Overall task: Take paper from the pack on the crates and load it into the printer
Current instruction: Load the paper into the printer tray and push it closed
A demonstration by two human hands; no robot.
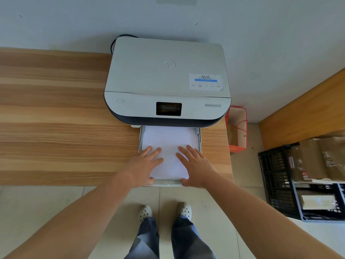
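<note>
A white printer (168, 71) stands on a wooden table (56, 118) against the wall. Its paper tray (199, 139) is pulled out toward me at the front. A stack of white paper (169, 141) lies flat in the tray. My left hand (144, 164) rests palm down on the near left part of the stack, fingers spread. My right hand (196, 165) lies palm down on the near right part, fingers spread too. Both thumbs reach the tray's front edge. The paper pack (318, 201) lies on black crates (276, 176) at the right.
A red paper bag (237, 128) stands on the floor right of the table. Cardboard boxes (313, 159) sit on the crates, below a second wooden surface (302, 113). A black cable (119, 39) loops behind the printer. My feet stand on the tiled floor (56, 212).
</note>
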